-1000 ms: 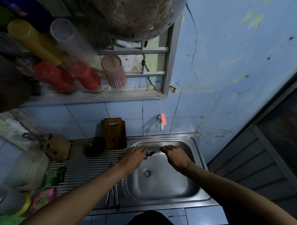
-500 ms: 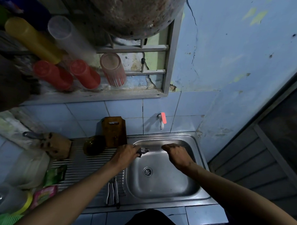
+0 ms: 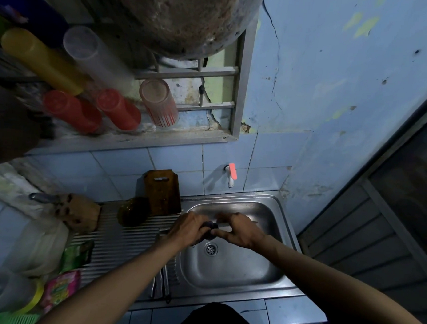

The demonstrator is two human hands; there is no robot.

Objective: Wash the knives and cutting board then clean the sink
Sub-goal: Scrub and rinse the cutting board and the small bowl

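Your left hand [image 3: 188,230] is curled round the dark handle of a knife [image 3: 223,226], and your right hand [image 3: 238,232] has its thumb and fingers pinched along the blade just beside it, so the two hands almost meet over the left part of the sink [image 3: 271,272]. You hold the knife roughly level above the basin, its tip pointing right past your right knuckles; how much of the blade is covered cannot be told. Below your hands the drain [image 3: 211,249] shows in the bare steel bowl. More utensils [image 3: 161,285] lie on the ribbed drainboard [image 3: 121,243] by your left forearm, too dim to name. A wooden cutting board [image 3: 162,191] leans upright against the tiled wall behind the drainboard, with a dark round bowl [image 3: 132,211] just in front of it. On the wall behind the sink sits a white tap [image 3: 231,175] with a red lever.
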